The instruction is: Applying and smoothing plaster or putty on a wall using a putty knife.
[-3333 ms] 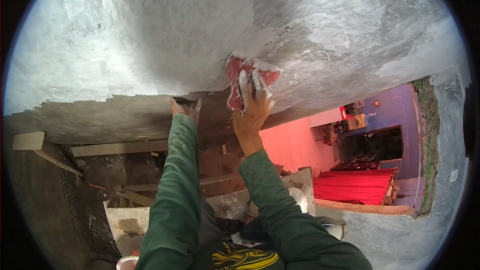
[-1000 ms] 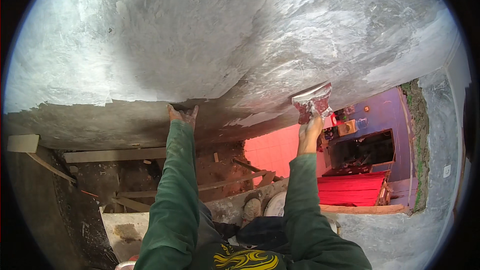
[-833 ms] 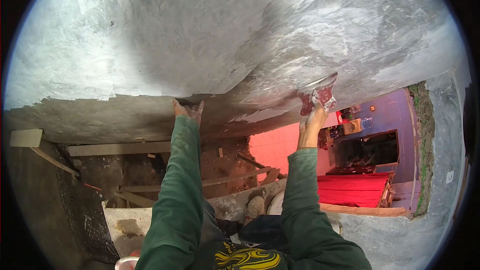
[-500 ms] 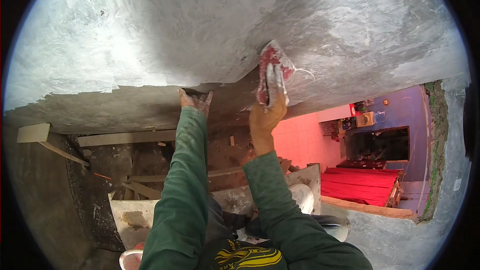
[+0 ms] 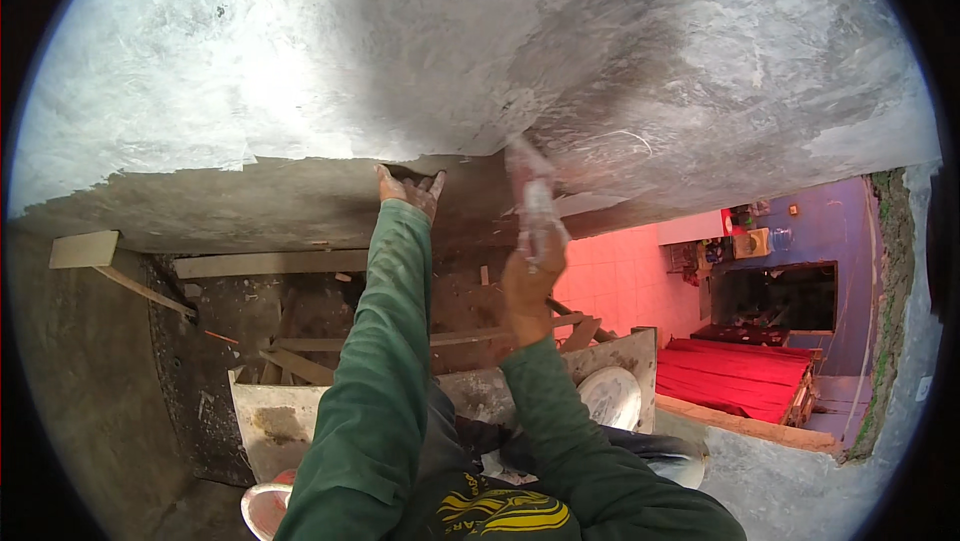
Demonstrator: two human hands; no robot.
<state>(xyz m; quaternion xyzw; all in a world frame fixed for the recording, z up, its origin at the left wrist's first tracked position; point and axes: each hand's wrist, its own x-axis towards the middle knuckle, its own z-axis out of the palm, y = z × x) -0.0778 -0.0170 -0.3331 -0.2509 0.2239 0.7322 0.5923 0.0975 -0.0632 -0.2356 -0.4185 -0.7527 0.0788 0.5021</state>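
Observation:
My left hand [image 5: 413, 191] rests against the grey wall [image 5: 300, 61], thumb and little finger spread; its middle fingers are hard to see. It holds nothing that I can see. To its right, my right hand [image 5: 538, 256] grips a flat reddish piece smeared with white [image 5: 528, 163], its kind unclear, close to the wall. This hand and the piece are blurred by motion. A thin white string [image 5: 632, 139] trails near the piece. White smears cover the fingers. The wall is pale and smeared above, darker and bare along its lower band.
Below me is a stained board [image 5: 275, 423] with a round white lid-like thing [image 5: 610, 398] on it. A white bucket [image 5: 265, 509] stands at lower left. A pale board with a handle [image 5: 85, 250] leans at far left. At right, an opening shows a red cloth [image 5: 735, 374].
My right hand has moved down the wall with the reddish piece, which is now blurred. The view has shifted slightly; my left hand stays against the wall.

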